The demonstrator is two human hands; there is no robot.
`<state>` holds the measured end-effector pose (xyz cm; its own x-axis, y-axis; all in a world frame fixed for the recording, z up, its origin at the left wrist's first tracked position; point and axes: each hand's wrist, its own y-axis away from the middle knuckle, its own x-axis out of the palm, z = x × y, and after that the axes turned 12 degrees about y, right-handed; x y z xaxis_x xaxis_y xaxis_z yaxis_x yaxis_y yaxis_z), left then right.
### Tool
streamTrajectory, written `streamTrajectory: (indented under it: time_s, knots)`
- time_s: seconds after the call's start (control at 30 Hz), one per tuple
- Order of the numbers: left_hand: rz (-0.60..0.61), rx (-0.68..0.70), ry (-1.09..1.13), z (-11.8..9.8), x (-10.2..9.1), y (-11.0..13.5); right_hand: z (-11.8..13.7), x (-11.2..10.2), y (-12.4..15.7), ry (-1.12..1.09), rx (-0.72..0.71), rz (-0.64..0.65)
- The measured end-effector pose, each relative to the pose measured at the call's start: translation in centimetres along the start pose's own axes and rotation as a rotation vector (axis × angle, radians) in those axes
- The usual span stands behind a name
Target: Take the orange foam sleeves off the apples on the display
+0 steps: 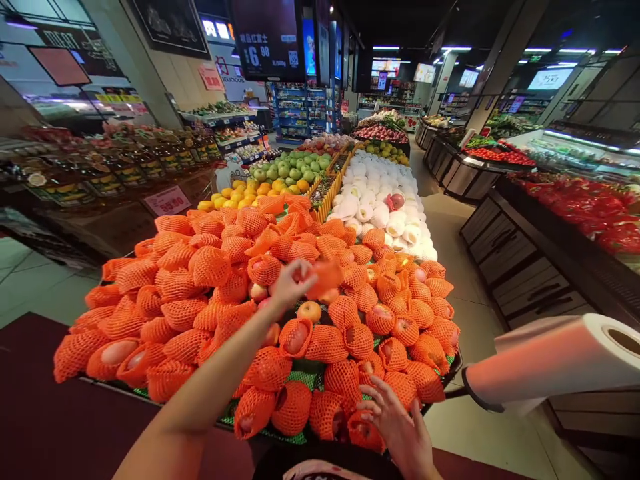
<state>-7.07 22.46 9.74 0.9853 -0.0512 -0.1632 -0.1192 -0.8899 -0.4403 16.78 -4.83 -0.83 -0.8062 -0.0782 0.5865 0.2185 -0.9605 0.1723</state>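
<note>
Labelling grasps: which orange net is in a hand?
The motion-blurred orange net at the left hand, just above the bare yellowish fruit in the picture. The other orange nets look sharper and lie packed together.

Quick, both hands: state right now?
Left hand: closed, holding an orange net, blurred.
Right hand: open, at a netted fruit, nothing visibly held; contact unclear.

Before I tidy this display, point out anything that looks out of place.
One round reddish fruit sits among the white foam-netted fruits, its colour standing out. Also, a bare, round yellow-red apple lies unsleeved among fruits in orange foam nets.
</note>
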Motion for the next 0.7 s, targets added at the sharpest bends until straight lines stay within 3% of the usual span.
streamTrajectory:
  time_s: [0.07,0.13,0.2,0.3,0.4,0.57,0.7]
  knots:
    - [0.419,-0.135,0.255,-1.3,1.6,5.8,0.4,1.0,-0.6,-0.099,0.034,0.033]
    - [0.716,-0.253,0.469,-2.6,3.0,10.9,0.5,2.0,-1.1,-0.174,0.075,0.068]
    - [0.801,-0.286,0.529,-3.6,4.0,14.5,-0.2,2.5,-1.4,-0.149,0.121,0.075]
    - [0.602,-0.264,0.366,-4.0,5.1,17.6,-2.1,2.5,-1.7,0.007,0.141,-0.007]
    - [0.394,-0.342,0.244,-3.1,5.7,19.3,-3.6,2.2,-1.6,0.137,0.071,-0.074]
    - [0.339,-0.466,0.204,-2.0,5.8,20.9,-3.0,2.5,-1.2,0.211,-0.039,-0.144]
    - [0.288,-0.563,0.362,-2.3,5.4,20.1,-2.2,2.4,-0.8,0.235,-0.002,-0.179]
